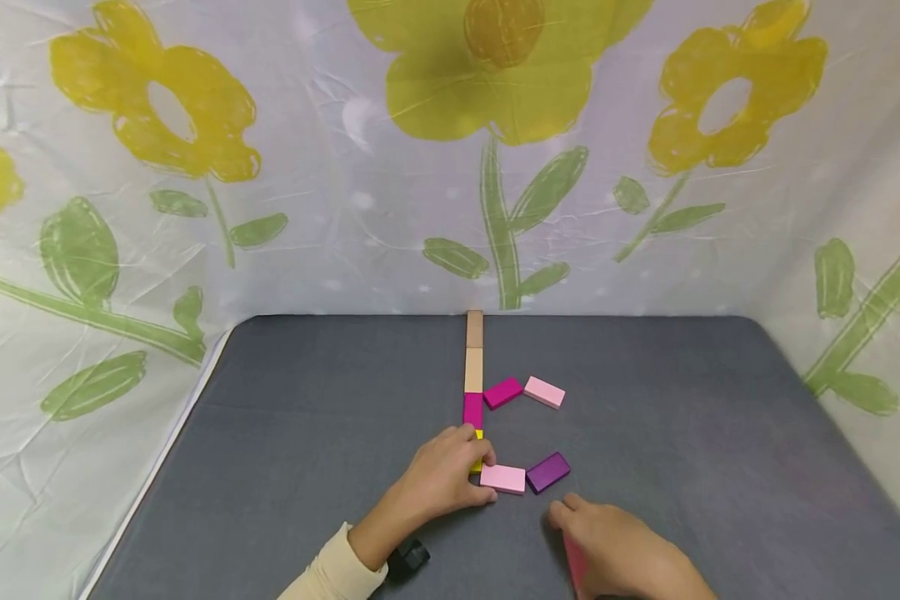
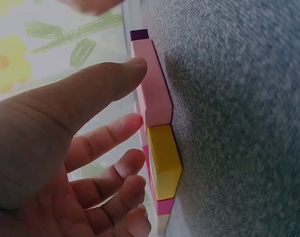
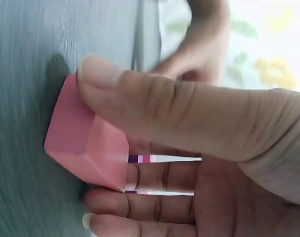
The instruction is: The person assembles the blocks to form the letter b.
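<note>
My left hand [image 1: 441,473] pinches the left end of a light pink block [image 1: 504,478] between thumb and index finger. That block lies beside a yellow block [image 2: 163,160], partly covered by the hand in the head view. At its right end sits a purple block [image 1: 548,472], set at an angle. Nearer the front, my right hand [image 1: 621,546] grips a coral pink block [image 1: 574,565], with the thumb on one side and fingers on the other in the right wrist view [image 3: 73,121].
Above the yellow block, a magenta block [image 1: 473,409] and two tan blocks [image 1: 474,369] continue a straight line to the grey table's [image 1: 307,375] back edge. Another magenta block [image 1: 503,392] and a light pink one [image 1: 544,392] branch right. A dark object [image 1: 408,557] is by the left wrist.
</note>
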